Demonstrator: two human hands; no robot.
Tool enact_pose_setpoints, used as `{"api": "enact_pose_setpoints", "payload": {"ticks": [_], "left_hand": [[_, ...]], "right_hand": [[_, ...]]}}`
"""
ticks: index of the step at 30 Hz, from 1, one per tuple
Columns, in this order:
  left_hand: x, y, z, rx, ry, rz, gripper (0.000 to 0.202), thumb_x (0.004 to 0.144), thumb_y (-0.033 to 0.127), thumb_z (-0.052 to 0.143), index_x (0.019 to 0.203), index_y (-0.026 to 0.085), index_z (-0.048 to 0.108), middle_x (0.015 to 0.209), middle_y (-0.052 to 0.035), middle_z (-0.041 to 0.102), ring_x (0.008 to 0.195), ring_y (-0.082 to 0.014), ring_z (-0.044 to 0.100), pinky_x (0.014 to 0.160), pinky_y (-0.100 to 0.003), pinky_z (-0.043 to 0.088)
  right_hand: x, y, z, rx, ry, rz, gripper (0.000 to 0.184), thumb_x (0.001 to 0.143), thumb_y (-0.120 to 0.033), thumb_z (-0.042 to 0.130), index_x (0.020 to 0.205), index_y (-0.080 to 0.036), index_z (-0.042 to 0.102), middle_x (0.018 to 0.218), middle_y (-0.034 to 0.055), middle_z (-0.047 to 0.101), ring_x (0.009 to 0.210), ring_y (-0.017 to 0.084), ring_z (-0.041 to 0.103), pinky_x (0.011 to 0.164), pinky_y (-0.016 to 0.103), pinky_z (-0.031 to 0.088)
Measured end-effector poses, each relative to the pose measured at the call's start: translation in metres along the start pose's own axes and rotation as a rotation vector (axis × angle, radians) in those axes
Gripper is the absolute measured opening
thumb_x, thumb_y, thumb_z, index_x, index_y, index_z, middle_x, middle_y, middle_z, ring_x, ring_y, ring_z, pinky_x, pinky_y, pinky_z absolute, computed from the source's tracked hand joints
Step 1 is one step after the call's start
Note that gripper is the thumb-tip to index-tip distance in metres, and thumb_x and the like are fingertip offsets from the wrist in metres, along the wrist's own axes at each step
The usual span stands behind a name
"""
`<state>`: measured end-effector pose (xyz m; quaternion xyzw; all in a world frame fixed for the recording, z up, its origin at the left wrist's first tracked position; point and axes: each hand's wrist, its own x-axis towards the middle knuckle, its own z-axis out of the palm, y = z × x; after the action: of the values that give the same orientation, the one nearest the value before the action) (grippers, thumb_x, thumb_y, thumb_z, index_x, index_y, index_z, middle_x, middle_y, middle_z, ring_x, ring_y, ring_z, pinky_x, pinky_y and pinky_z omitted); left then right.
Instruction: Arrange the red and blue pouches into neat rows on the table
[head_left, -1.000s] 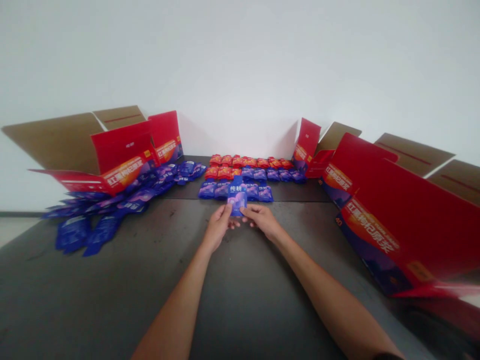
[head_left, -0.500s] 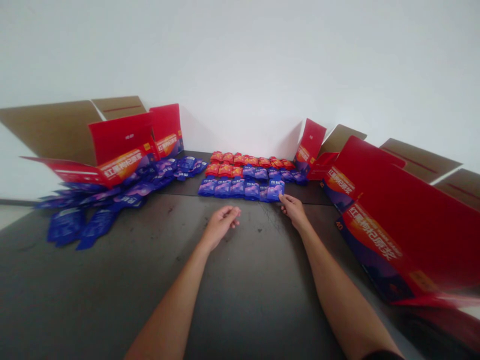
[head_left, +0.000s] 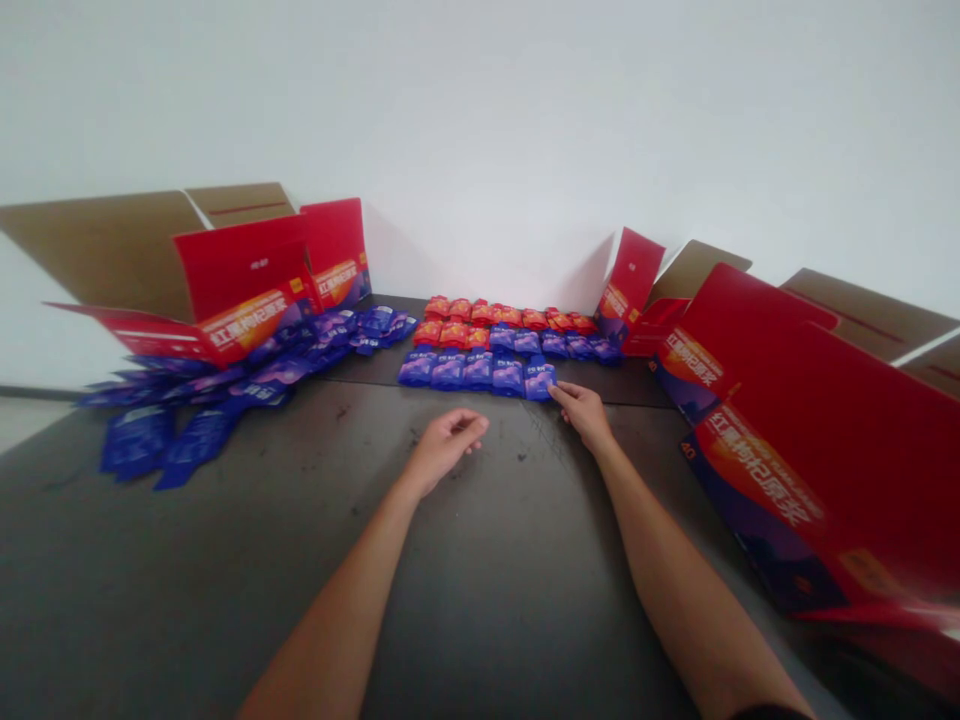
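Observation:
At the right end of the front row, my right hand pinches a blue pouch by its lower right corner. The pouch lies about level with the neighbouring blue pouches, its spout end pointing away from me. My left hand hovers over the grey table in front of the row, fingers curled and thumb against them, with nothing visible in it. Behind the front row is a row of red pouches and blue pouches, and behind that a row of red ones.
A heap of loose blue pouches spreads along the left, beside an open red carton. Open red cartons with raised flaps line the right side. A white wall closes off the back.
My right hand has drawn the blue pouch slightly left, over the spot where another pouch showed at the row's end. My left hand has barely moved. The view has shifted a little.

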<state>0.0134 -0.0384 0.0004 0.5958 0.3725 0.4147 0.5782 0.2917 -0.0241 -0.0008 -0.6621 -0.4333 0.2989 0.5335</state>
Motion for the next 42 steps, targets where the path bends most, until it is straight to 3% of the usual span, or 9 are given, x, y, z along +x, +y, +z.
{"api": "enact_pose_setpoints", "payload": {"ticks": [8,21,35,37,40,42], "left_hand": [[0.000,0.002,0.000,0.014,-0.001,0.000,0.032,0.083,0.048,0.070,0.094,0.018,0.071,0.079,-0.0018,0.065,0.069,-0.0135,0.059,0.064,-0.025,0.043],[-0.002,0.002,0.000,0.018,-0.008,-0.008,0.031,0.083,0.048,0.072,0.093,0.019,0.072,0.082,-0.0029,0.068,0.069,-0.0144,0.059,0.064,-0.025,0.043],[-0.002,0.004,0.000,0.008,-0.022,-0.015,0.031,0.082,0.048,0.072,0.092,0.019,0.073,0.082,-0.0032,0.067,0.069,-0.0143,0.059,0.064,-0.025,0.043],[-0.001,0.003,0.000,0.005,-0.021,-0.017,0.031,0.081,0.048,0.072,0.092,0.019,0.072,0.082,-0.0029,0.067,0.069,-0.0139,0.059,0.063,-0.025,0.043],[0.000,0.001,0.001,-0.009,-0.006,-0.018,0.030,0.082,0.046,0.071,0.092,0.018,0.072,0.080,-0.0021,0.067,0.067,-0.0131,0.059,0.062,-0.024,0.043],[0.001,0.000,0.001,-0.031,0.009,-0.015,0.028,0.083,0.045,0.070,0.090,0.018,0.071,0.077,-0.0017,0.066,0.065,-0.0127,0.058,0.061,-0.024,0.043]], "right_hand": [[0.002,0.002,0.004,-0.023,0.019,-0.014,0.063,0.079,-0.045,0.072,0.127,-0.004,0.066,0.070,0.0033,0.065,0.043,0.008,0.047,0.040,0.022,0.036],[0.003,0.008,0.005,-0.198,0.056,-0.124,0.058,0.083,-0.059,0.063,0.117,-0.012,0.073,0.076,0.0055,0.070,0.046,0.011,0.056,0.045,0.024,0.043],[-0.003,0.002,0.005,-0.218,0.119,-0.167,0.060,0.085,-0.065,0.059,0.114,-0.014,0.073,0.101,0.0124,0.072,0.051,0.012,0.058,0.049,0.026,0.046],[-0.004,0.000,0.005,-0.239,0.177,-0.206,0.060,0.086,-0.065,0.057,0.113,-0.013,0.072,0.102,0.0135,0.070,0.060,0.015,0.060,0.056,0.028,0.048],[-0.008,-0.005,0.003,-0.328,0.366,-0.355,0.054,0.089,-0.064,0.054,0.104,-0.014,0.070,0.098,0.0127,0.066,0.085,0.022,0.060,0.077,0.033,0.049],[-0.015,-0.013,0.004,-0.362,0.461,-0.456,0.049,0.091,-0.062,0.054,0.100,-0.015,0.066,0.095,0.0100,0.061,0.088,0.021,0.056,0.082,0.034,0.047]]}}
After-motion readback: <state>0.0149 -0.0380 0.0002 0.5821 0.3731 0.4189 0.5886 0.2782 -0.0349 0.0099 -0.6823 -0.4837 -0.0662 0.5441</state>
